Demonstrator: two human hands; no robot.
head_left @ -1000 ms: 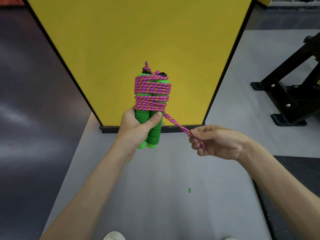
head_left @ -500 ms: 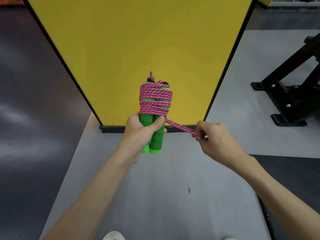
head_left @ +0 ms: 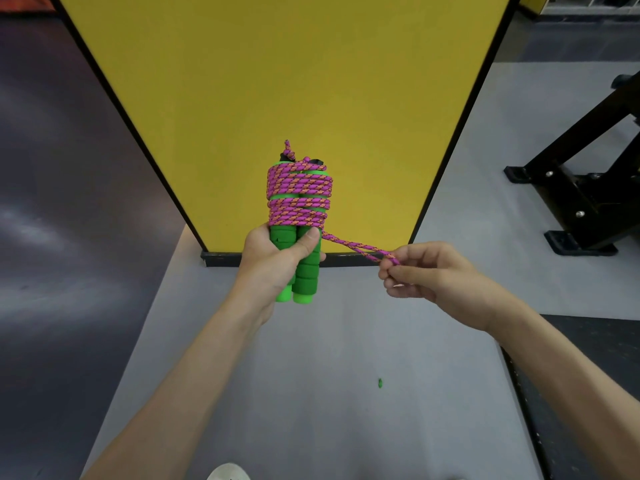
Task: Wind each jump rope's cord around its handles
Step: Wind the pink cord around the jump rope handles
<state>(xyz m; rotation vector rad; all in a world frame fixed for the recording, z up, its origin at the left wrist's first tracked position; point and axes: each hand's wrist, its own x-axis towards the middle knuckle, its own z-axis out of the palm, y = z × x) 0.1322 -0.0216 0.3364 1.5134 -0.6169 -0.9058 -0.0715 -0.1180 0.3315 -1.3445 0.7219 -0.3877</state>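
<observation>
The right hand (head_left: 437,279) has turned, pinching the cord (head_left: 360,247) loop; the left hand (head_left: 272,263) grips the handles (head_left: 305,276)

Matt, ribbed foam handles (head_left: 305,268) carry a braided woven cord (head_left: 299,195) (yellow panel (head_left: 277,81) smooth, matt).

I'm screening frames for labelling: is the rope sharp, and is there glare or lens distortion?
Head view: the cord and green handles are sharp; a pale sheen on the dark floor at left; edges of the yellow panel splay outward, likely wide-angle stretch.
</observation>
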